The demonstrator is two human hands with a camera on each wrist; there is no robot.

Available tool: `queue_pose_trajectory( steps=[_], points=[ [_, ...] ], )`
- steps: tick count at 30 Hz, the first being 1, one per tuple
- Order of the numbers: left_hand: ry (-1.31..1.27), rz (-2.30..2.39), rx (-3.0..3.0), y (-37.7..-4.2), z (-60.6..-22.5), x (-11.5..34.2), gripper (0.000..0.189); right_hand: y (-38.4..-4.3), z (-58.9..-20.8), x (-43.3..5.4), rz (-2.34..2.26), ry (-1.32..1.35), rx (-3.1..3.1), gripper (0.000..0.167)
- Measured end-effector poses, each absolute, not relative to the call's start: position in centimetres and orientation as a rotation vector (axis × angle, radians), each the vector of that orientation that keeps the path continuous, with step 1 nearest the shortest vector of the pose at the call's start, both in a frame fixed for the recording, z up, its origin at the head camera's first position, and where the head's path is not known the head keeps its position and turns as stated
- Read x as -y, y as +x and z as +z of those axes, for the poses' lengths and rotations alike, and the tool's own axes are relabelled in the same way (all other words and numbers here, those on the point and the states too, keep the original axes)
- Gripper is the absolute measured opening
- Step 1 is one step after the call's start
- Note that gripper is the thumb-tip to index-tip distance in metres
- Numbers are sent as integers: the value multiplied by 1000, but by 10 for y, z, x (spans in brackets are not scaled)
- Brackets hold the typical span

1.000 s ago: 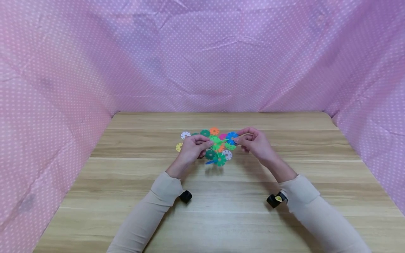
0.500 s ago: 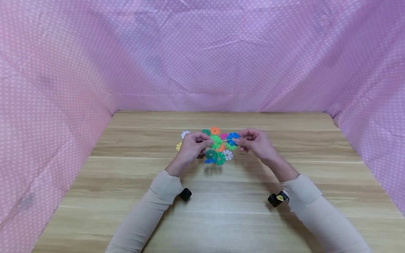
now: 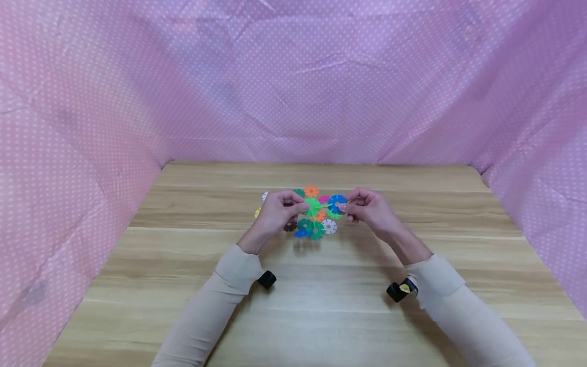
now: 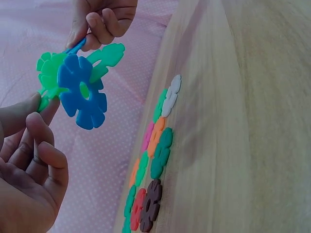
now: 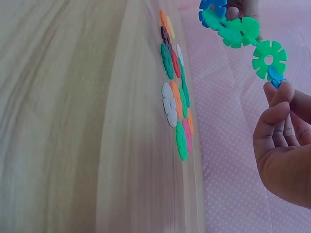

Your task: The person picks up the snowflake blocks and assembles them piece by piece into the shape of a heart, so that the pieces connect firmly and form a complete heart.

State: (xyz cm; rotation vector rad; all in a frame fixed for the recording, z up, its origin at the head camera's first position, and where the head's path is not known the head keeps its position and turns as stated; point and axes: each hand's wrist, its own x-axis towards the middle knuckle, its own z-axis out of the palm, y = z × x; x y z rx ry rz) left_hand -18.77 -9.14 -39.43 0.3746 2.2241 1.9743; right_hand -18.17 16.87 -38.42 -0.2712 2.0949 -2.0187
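Observation:
Between the two hands a short chain of joined, notched plastic flower discs is held up over the table. My left hand (image 3: 277,211) pinches a light green disc (image 3: 313,206) of it between thumb and fingers. At the chain's other end my right hand (image 3: 373,211) pinches a blue disc (image 3: 337,203) by its edge. The right wrist view shows that blue disc slotted into a green disc (image 5: 265,51). A second blue disc (image 4: 70,77) hangs at the left hand's end, facing the left wrist camera. Fingers hide parts of the pinched discs.
Loose flower discs lie flat on the wooden table (image 3: 293,306) beneath the hands, among them a white one (image 3: 329,226), an orange one (image 3: 311,191) and a dark brown one (image 4: 150,206). A pink dotted cloth (image 3: 293,102) surrounds the table's back and sides.
Both hands keep their pinch and have barely moved. The left hand has edged slightly left, covering more of the white and yellow discs behind it. The lower end of the chain has swung a little left.

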Motion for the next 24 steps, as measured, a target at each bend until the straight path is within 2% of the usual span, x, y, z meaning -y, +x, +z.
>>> queue_pose_trajectory(
  steps=[13,24],
  points=[
    [379,1934,-2259,-193,-389,90,7,-181,-386,-164,-2017,-253,-2073,18],
    [538,1853,-2300,-203,-383,90,11,-187,-385,-179,-1801,-321,-2197,20]
  ],
)
